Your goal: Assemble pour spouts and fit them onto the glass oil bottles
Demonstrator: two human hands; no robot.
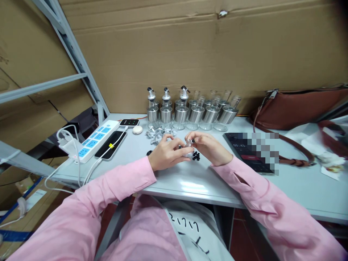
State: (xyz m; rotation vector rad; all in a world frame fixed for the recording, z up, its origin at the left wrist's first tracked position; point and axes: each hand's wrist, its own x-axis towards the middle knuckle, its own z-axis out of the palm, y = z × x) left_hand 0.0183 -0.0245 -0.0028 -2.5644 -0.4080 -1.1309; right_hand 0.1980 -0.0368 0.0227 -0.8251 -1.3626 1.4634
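white power strip [95, 139] at left, loose silver fittings [156, 135] on grey table [176, 177], left hand [168, 154] with fingers partly spread, its grip unclear, small silver piece [189, 144] between both hands, black parts [196, 156] near it, right hand [208, 145] pinching that piece, dark-screened tablet [241, 150] farther right

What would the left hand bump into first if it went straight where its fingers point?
The left hand would likely meet the small shiny piece first, then the right hand, though depth is hard to judge.

Grey table [190, 177], bottles [196, 115], silvery parts [156, 136], black bits [196, 156], power strip [92, 144], bag [299, 108]
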